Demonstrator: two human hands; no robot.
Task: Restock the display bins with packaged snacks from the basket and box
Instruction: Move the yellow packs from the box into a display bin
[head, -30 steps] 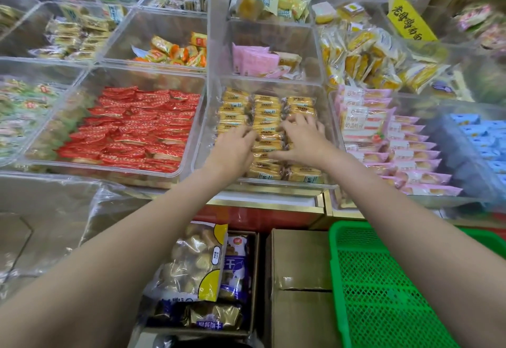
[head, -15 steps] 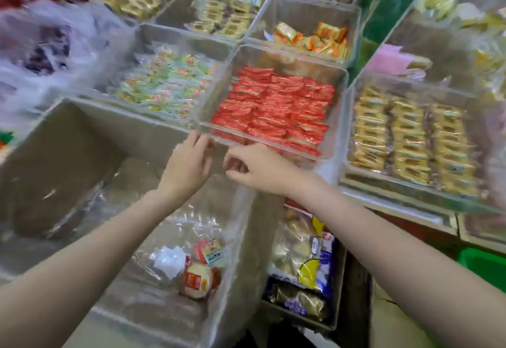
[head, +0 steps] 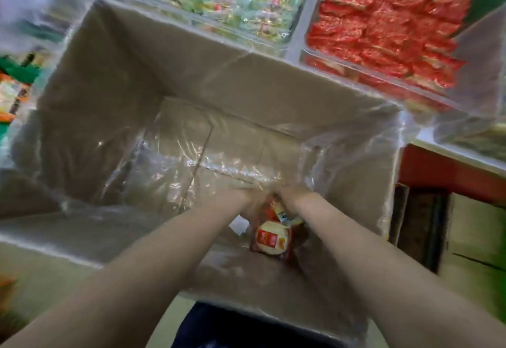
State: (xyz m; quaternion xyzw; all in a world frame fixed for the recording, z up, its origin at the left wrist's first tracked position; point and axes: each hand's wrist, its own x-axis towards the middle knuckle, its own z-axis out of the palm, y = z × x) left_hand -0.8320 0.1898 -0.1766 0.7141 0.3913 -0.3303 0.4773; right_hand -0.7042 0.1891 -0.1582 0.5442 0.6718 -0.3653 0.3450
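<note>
Low in the frame's middle, both hands reach into the plastic-lined cardboard box (head: 115,79), left hand (head: 243,202) and right hand (head: 294,197) flanking the last snack packets (head: 272,234), which lie just nearer the viewer; blur hides their grip.

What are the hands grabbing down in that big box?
Both hands, left hand and right hand, reach the red-and-yellow snack packets on the box bottom. The blur hides any grip.
</note>
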